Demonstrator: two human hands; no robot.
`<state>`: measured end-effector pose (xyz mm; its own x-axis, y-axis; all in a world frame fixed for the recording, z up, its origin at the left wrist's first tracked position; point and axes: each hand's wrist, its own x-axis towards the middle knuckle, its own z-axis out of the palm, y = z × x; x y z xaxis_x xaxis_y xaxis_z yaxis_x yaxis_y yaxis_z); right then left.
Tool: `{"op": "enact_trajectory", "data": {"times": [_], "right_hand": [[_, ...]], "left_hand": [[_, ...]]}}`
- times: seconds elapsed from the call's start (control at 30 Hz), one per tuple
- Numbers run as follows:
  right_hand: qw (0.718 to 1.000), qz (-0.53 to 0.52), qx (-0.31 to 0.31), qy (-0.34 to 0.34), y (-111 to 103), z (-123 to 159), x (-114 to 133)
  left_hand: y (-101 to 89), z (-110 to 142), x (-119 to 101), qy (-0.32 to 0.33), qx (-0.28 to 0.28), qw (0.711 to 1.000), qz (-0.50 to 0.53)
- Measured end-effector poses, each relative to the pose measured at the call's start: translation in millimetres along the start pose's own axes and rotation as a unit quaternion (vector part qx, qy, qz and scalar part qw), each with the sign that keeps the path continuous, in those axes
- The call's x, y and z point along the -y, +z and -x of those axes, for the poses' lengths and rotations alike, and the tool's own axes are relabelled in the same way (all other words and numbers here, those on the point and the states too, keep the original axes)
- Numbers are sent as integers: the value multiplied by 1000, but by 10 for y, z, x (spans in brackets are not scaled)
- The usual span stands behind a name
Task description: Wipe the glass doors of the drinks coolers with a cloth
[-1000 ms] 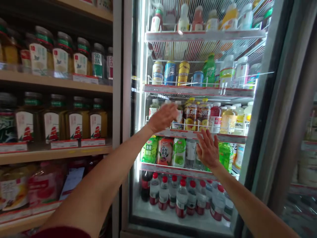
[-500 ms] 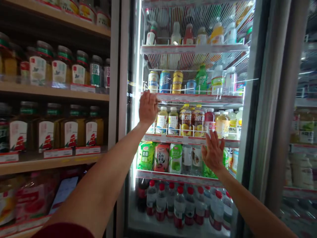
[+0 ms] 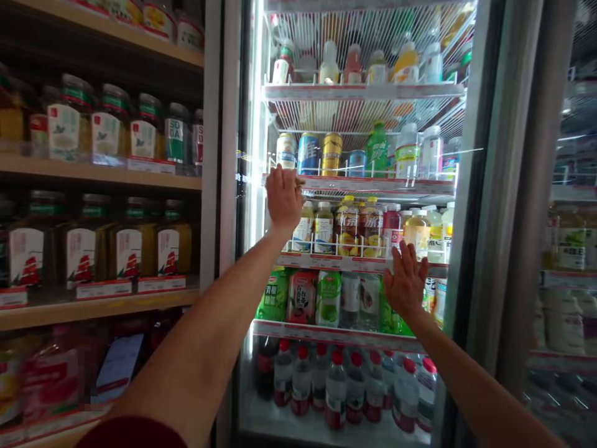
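I face a lit drinks fridge with wire shelves. My left hand is raised with its fingers curled over the front rail of the can shelf, just below a white can. My right hand is flat and open, fingers spread, against the front of the shelf of tea bottles, beside a green bottle. Small yellow-capped bottles stand just right of my left hand. Neither hand holds a bottle.
The fridge door frame stands open at the right. To the left, wooden shelves carry rows of glass jars. Red-capped water bottles fill the fridge floor. Another glass-fronted cooler lies far right.
My left hand rose from the tea-bottle shelf to the rail of the can shelf above. My right hand stayed flat on the lower shelf front, shifting slightly right. The view tilted down a little.
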<state>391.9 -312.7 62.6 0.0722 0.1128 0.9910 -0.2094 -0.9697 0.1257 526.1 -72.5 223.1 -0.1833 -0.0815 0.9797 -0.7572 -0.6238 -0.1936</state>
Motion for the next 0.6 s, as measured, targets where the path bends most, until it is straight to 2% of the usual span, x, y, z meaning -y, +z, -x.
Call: {"op": "enact_trajectory", "data": {"times": [0.03,0.07,0.13,0.17,0.2,0.23,0.27,0.33,0.37,0.4,0.43,0.47,0.53,0.57,0.6], "right_hand": [[1000,1,-1,0,-5,-4,3],[1000,2,-2,0,-9,-7,4],[1000,2,0,-3,-17,-11,3],[1000,2,0,-4,-19,-12,1],[1000,2,-2,-6,-20,-11,-2],[1000,2,-3,-7,-18,-9,-4],[1000,2,-3,-7,-16,-6,-6],[1000,2,-1,-3,-7,-1,-7],[1000,2,1,-1,-2,1,-7],[1000,1,1,1,2,3,-6],[1000,1,1,2,6,4,-5],[1000,2,0,3,9,4,-6],[1000,3,-3,0,13,4,-9],[1000,3,-3,-2,14,4,-12],[1000,4,-2,-3,14,4,-14]], "left_hand": [[4,57,-32,7,0,1000,-1],[14,142,-100,59,25,998,6],[25,344,-240,231,113,966,33],[13,430,-264,290,140,946,42],[-17,492,-236,314,149,937,43],[-62,527,-155,298,137,944,35],[-117,540,-34,243,105,964,19],[-226,544,242,83,21,996,-21],[-266,560,344,17,-12,999,-36],[-291,597,398,-23,-33,998,-45],[-302,658,399,-27,-35,998,-44],[-302,739,354,9,-16,999,-34],[-294,919,206,152,63,986,5],[-299,994,150,222,103,969,23],[-315,1045,131,266,133,954,37]]}}
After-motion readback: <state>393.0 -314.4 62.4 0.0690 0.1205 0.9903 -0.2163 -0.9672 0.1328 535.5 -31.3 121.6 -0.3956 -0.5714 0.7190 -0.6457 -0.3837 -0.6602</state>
